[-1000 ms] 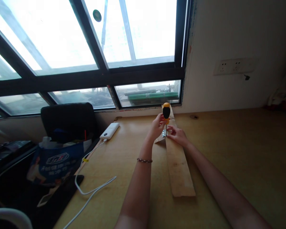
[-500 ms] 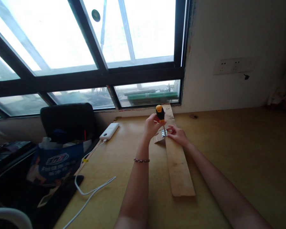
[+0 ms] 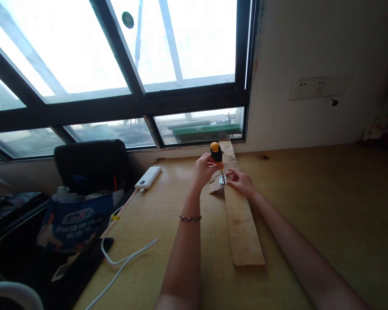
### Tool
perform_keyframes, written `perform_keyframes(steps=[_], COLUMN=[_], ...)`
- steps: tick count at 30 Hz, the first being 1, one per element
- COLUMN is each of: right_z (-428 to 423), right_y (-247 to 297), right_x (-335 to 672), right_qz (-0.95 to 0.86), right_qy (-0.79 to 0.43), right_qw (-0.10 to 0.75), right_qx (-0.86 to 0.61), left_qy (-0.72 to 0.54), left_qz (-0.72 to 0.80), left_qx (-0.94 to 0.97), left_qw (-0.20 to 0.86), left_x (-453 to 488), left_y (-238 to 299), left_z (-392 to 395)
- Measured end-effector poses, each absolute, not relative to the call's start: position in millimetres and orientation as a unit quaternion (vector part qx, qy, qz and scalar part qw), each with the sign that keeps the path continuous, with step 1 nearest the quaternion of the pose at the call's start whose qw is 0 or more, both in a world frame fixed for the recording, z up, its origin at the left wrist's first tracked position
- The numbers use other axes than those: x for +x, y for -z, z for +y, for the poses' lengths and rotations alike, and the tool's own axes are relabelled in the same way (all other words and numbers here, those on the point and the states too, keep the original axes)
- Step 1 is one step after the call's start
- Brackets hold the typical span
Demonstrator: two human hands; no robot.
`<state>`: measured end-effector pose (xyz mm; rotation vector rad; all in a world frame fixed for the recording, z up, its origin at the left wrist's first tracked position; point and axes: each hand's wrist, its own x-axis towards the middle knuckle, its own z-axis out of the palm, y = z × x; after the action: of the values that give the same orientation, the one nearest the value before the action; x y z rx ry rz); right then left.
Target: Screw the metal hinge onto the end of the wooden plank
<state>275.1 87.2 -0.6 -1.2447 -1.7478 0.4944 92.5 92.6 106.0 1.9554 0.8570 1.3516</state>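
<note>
A yellow-and-black screwdriver (image 3: 216,153) is gripped in my left hand (image 3: 203,170), handle up and tilted slightly. Its shaft runs down to a small silver hinge (image 3: 222,180), which lies at the left edge of a long wooden board (image 3: 242,224). My right hand (image 3: 241,181) rests on the board with thumb and fingers pinched at the hinge's right edge. A shorter piece of wood (image 3: 215,185) sticks out to the left beneath the hinge. Whether the screwdriver's tip sits in a screw is too small to tell.
The wooden table (image 3: 310,206) spreads to both sides. A white power bank (image 3: 148,177) with a white cable (image 3: 129,257) lies at the left edge. Beyond that edge are a black chair (image 3: 92,165) and a blue bag (image 3: 77,219). The window and wall stand behind.
The screwdriver and my left hand have shifted very slightly to the left, with the handle leaning a touch more. My right hand, the hinge and the board stay essentially where they were.
</note>
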Motion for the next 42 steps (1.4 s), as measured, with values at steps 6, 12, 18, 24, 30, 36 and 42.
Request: perform_keyframes(steps=[6, 12, 18, 24, 30, 36, 42], right_z=[88, 88, 88, 84, 45, -29, -66], right_y=[2, 2, 2, 1, -7, -13, -11], right_x=[275, 275, 276, 276, 281, 286, 272], right_qz=[-0.705, -0.709, -0.706, -0.690, -0.627, -0.530, -0.478], right_qy=[-0.197, -0.193, -0.195, -0.226, -0.284, -0.349, -0.531], right_qw=[0.454, 0.454, 0.455, 0.478, 0.544, 0.616, 0.560], right_qx=[-0.508, -0.505, -0.507, -0.495, -0.480, -0.468, -0.418], left_qy=[-0.577, -0.637, -0.657, -0.635, -0.570, -0.550, -0.474], left_qz=[0.305, 0.317, 0.365, 0.420, 0.444, 0.417, 0.305], left_qx=[0.668, 0.598, 0.564, 0.562, 0.645, 0.723, 0.812], left_qw=[0.359, 0.369, 0.341, 0.324, 0.249, 0.026, -0.151], left_x=[92, 77, 64, 61, 47, 47, 64], left_y=[-119, -132, -138, -141, -140, -81, -3], left_z=[85, 82, 79, 68, 37, -6, -24])
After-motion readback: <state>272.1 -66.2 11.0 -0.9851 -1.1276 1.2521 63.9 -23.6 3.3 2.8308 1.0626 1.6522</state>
